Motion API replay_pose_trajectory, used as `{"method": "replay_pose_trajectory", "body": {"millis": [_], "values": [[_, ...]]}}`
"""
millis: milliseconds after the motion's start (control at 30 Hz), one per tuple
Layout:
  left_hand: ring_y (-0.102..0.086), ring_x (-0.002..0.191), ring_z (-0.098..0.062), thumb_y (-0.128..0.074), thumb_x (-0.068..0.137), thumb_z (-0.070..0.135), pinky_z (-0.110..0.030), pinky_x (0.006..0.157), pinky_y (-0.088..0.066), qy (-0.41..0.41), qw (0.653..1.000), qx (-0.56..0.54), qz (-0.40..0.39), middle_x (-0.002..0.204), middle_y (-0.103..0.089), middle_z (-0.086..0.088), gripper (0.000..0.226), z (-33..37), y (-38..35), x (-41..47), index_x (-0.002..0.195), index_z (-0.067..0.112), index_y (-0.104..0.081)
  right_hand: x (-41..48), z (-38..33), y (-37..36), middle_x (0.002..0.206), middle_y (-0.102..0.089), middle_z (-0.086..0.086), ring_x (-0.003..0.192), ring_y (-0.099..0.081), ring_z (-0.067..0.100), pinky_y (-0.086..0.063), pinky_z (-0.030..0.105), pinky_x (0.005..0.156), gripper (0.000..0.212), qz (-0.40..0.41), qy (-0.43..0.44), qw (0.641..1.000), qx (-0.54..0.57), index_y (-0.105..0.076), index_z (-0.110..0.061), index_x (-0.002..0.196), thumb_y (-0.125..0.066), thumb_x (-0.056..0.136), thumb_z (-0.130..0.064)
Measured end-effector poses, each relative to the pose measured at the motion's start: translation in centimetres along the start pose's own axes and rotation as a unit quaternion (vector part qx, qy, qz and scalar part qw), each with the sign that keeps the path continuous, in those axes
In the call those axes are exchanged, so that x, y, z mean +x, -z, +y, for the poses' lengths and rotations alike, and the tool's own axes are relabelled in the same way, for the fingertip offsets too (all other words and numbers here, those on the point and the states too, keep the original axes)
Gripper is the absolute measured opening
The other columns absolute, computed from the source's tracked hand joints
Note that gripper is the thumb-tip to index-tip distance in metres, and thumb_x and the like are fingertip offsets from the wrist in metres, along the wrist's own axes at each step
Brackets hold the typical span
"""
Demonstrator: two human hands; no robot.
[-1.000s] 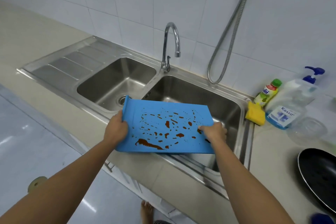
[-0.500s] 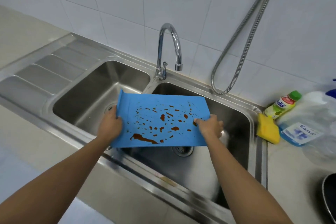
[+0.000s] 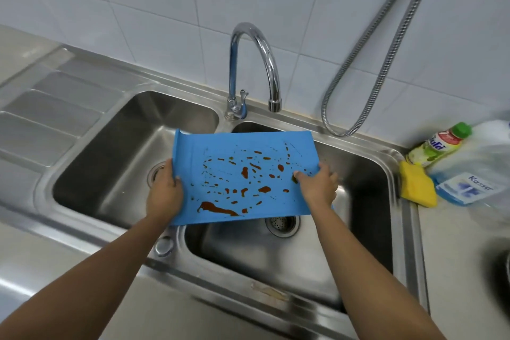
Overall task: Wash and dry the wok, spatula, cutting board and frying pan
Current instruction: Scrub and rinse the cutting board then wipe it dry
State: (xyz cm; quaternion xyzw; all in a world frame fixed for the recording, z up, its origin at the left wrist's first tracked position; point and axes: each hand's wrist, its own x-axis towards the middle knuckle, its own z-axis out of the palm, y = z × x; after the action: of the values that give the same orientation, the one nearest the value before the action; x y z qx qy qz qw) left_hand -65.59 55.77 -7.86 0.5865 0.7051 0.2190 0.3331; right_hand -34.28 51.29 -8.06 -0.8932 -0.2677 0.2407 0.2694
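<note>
Board (image 3: pixel 242 171), sauce-spattered, hangs over the sink (image 3: pixel 397 163). Left hand (image 3: pixel 164 193) and right hand (image 3: pixel 317 188) each pinch an end, fingers curled underneath.

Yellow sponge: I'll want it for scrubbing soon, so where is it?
The yellow sponge lies on the right sink rim, beside the green-capped bottle.

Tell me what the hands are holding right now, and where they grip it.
Both hold the blue cutting board over the sink: the left hand grips its left edge, the right hand its right edge, thumbs on the stained top.
</note>
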Motion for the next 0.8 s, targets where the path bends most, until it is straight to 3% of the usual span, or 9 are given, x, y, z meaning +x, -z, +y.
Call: {"method": "replay_pose_trajectory", "body": {"millis": [67, 133, 200, 367, 467, 567, 667, 800], "values": [[-0.054, 0.117, -0.032, -0.037, 0.100, 0.018, -0.043, 0.090, -0.040, 0.002, 1.000, 0.012, -0.002, 0.135, -0.052, -0.006, 0.053, 0.0, 0.0, -0.1, 0.152, 0.025, -0.027, -0.4, -0.3, -0.3, 0.140, -0.040, 0.010, 0.129, -0.038, 0.030, -0.028, 0.047, 0.112, 0.071, 0.007, -0.011, 1.000, -0.014, -0.040, -0.019, 0.142, -0.071, 0.081, -0.040], [-0.057, 0.108, -0.032, -0.033, 0.104, 0.026, -0.041, 0.084, -0.040, 0.021, 0.999, 0.038, -0.019, 0.134, -0.055, -0.009, 0.055, 0.1, 0.1, -0.2, 0.156, 0.031, -0.014, -1.0, -1.2, -0.9, 0.144, -0.037, 0.011, 0.134, -0.031, 0.032, -0.019, 0.048, 0.115, 0.064, 0.033, -0.003, 0.997, -0.063, -0.041, -0.020, 0.141, -0.067, 0.085, -0.035], [-0.056, 0.094, -0.027, -0.030, 0.105, 0.034, -0.037, 0.079, -0.039, 0.036, 0.998, 0.041, -0.024, 0.128, -0.059, -0.010, 0.055, 0.0, 0.2, -0.4, 0.155, 0.037, -0.009, -1.8, -3.2, -2.1, 0.152, -0.029, 0.010, 0.140, -0.023, 0.033, -0.013, 0.049, 0.117, 0.058, 0.052, 0.062, 0.992, -0.101, -0.041, -0.021, 0.142, -0.061, 0.088, -0.025], [-0.053, 0.087, -0.020, -0.027, 0.104, 0.042, -0.034, 0.078, -0.039, 0.057, 0.998, 0.018, -0.030, 0.118, -0.060, -0.005, 0.052, 0.0, 0.4, -0.2, 0.154, 0.043, -0.011, -3.2, -12.1, -6.0, 0.163, -0.009, 0.004, 0.146, -0.013, 0.029, -0.019, 0.045, 0.118, 0.067, -0.013, 0.266, 0.960, -0.091, -0.022, -0.018, 0.153, -0.054, 0.094, -0.022], [-0.050, 0.084, -0.016, -0.025, 0.105, 0.043, -0.033, 0.076, -0.039, 0.052, 0.998, 0.025, -0.033, 0.113, -0.057, -0.001, 0.052, -0.1, 0.6, 0.0, 0.154, 0.042, -0.009, -2.4, -16.8, -7.5, 0.164, -0.005, 0.004, 0.146, -0.014, 0.029, -0.019, 0.045, 0.120, 0.077, 0.008, 0.319, 0.942, -0.101, -0.009, -0.016, 0.156, -0.055, 0.095, -0.024], [-0.048, 0.083, -0.014, -0.023, 0.105, 0.043, -0.032, 0.074, -0.037, 0.037, 0.998, 0.034, -0.036, 0.106, -0.053, 0.003, 0.052, 0.1, 0.8, -0.1, 0.155, 0.039, -0.009, -1.5, -18.9, -8.1, 0.162, -0.017, 0.005, 0.139, -0.028, 0.029, -0.028, 0.044, 0.114, 0.077, 0.020, 0.323, 0.939, -0.112, -0.008, -0.012, 0.157, -0.052, 0.095, -0.023], [-0.048, 0.076, -0.014, -0.024, 0.105, 0.040, -0.032, 0.071, -0.039, 0.035, 0.997, 0.046, -0.044, 0.099, -0.053, 0.000, 0.053, 0.1, 0.9, 0.1, 0.155, 0.038, -0.008, -1.5, -19.0, -8.3, 0.154, -0.035, 0.005, 0.134, -0.036, 0.028, -0.033, 0.044, 0.110, 0.070, 0.033, 0.314, 0.944, -0.097, -0.018, -0.012, 0.154, -0.053, 0.094, -0.022], [-0.051, 0.076, -0.018, -0.025, 0.106, 0.035, -0.034, 0.069, -0.040, 0.028, 0.996, 0.060, -0.055, 0.096, -0.056, -0.003, 0.053, 0.0, 0.9, 0.4, 0.156, 0.034, -0.006, -1.9, -18.6, -8.4, 0.150, -0.040, 0.001, 0.133, -0.037, 0.025, -0.032, 0.046, 0.110, 0.067, 0.041, 0.313, 0.946, -0.080, -0.026, -0.015, 0.152, -0.056, 0.091, -0.017]]}}
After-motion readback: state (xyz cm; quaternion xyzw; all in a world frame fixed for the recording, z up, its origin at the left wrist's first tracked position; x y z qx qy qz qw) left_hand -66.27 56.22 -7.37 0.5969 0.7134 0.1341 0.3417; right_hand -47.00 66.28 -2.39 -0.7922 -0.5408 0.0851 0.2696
